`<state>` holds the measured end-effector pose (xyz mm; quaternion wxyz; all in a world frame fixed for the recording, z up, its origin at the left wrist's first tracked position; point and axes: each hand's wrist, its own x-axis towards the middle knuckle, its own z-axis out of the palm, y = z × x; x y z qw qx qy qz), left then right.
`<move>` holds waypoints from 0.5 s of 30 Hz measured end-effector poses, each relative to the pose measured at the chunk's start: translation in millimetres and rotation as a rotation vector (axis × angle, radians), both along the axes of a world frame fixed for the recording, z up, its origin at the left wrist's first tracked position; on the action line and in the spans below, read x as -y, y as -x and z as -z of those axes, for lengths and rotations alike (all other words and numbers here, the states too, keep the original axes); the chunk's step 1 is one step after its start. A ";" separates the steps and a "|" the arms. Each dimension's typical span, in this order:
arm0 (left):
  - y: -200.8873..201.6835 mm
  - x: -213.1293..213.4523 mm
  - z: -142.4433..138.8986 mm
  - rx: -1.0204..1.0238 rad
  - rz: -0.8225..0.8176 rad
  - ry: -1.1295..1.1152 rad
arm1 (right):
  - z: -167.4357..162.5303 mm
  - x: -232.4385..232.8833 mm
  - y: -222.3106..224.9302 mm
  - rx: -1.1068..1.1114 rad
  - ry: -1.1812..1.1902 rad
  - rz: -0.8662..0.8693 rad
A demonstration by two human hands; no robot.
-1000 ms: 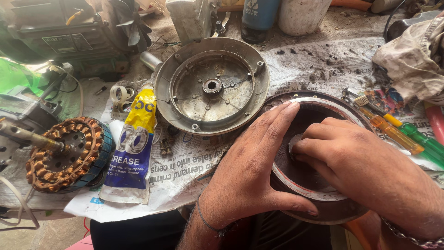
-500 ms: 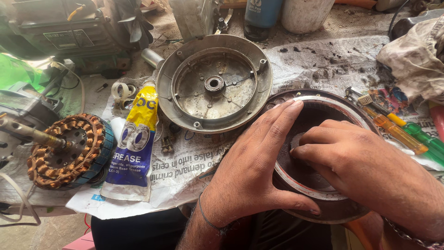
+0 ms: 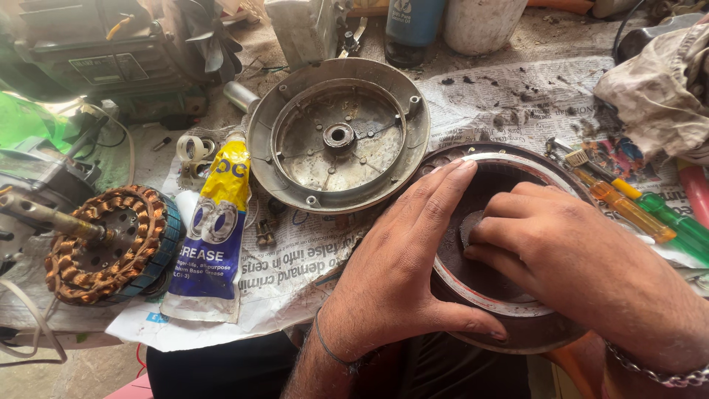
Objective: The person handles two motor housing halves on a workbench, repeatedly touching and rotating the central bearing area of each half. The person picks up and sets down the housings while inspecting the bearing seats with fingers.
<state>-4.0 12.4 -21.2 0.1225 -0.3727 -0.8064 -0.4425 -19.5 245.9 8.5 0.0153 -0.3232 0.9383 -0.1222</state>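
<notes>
A round dark metal motor housing [image 3: 517, 318] with a bright inner ring sits at the near edge of the newspaper. My left hand [image 3: 402, 266] lies flat across its left rim, fingers spread, thumb along the near edge. My right hand [image 3: 561, 251] is curled inside the housing, fingertips pressing a small grey piece [image 3: 470, 225] at its middle. A second, grey round cover [image 3: 338, 133] lies open side up just beyond. A yellow and blue grease tube [image 3: 214, 236] lies to the left.
A copper-wound stator on a shaft [image 3: 107, 244] rests at the far left. Orange and green screwdrivers [image 3: 635, 210] lie at the right, beside a dirty rag [image 3: 661, 92]. Machine parts, a blue bottle [image 3: 413, 22] and a white container [image 3: 480, 22] stand at the back on the newspaper [image 3: 509, 92].
Both hands stay on the dark housing. My right fingers have shifted slightly inside it. The view has moved a little.
</notes>
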 end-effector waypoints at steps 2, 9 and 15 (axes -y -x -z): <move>-0.4 -0.5 -0.7 0.005 0.002 0.002 | -2.7 1.9 0.1 -0.033 0.068 -0.026; -1.3 -3.5 -5.3 0.012 0.009 0.003 | -5.1 6.9 -0.3 0.035 -0.009 0.059; -2.4 -2.3 -8.4 -0.005 0.009 0.001 | -3.6 -5.9 3.4 -0.014 0.160 -0.104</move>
